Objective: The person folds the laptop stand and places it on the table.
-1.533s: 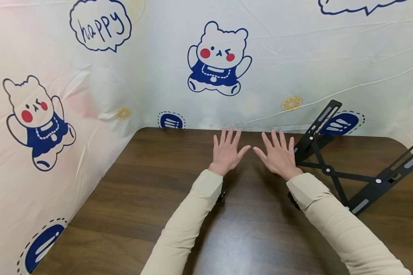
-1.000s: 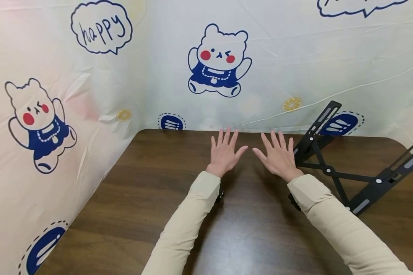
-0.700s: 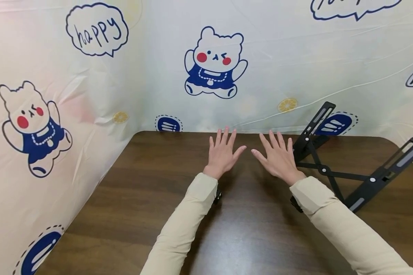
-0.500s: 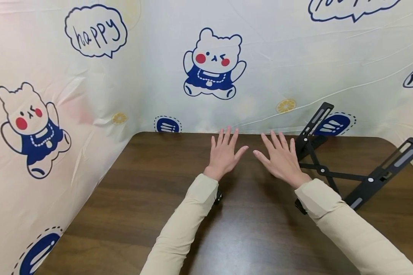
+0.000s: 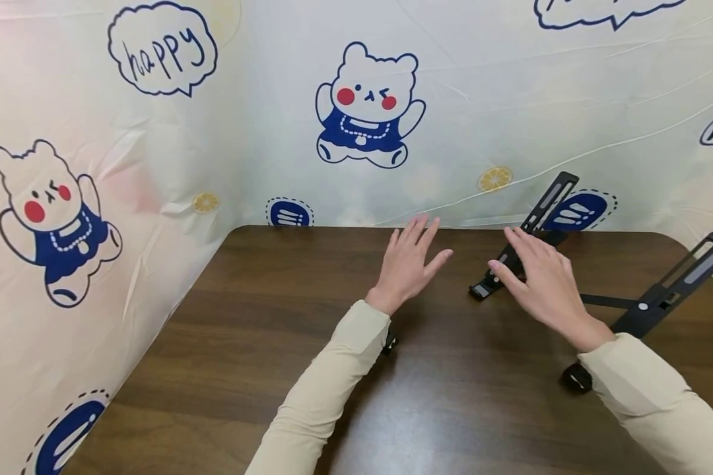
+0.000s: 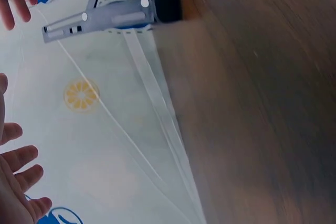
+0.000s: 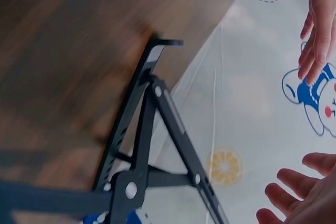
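Note:
A black folding laptop stand (image 5: 677,290) stands unfolded at the right of the wooden table, its two slotted arms joined by crossed bars. My right hand (image 5: 543,284) is in front of the stand and hides part of its crossbars; its fingers are extended and hold nothing. To the left, my left hand (image 5: 407,267) is over the far part of the table with spread, straight fingers and nothing in them. In the left wrist view the stand (image 6: 113,18) appears at the top. The right wrist view shows its hinged bars (image 7: 140,145) close up, with the right hand (image 7: 310,192) apart from them.
The brown wooden tabletop (image 5: 243,343) ends at the back against a pale curtain (image 5: 273,145) printed with cartoon bears, which also runs along the left side. Black straps (image 5: 576,378) are on the wrists under beige sleeves (image 5: 327,376).
My right hand has moved right and nearer, rising in front of the stand and uncovering its front lip. My left hand has shifted slightly to the right. The stand stays in place.

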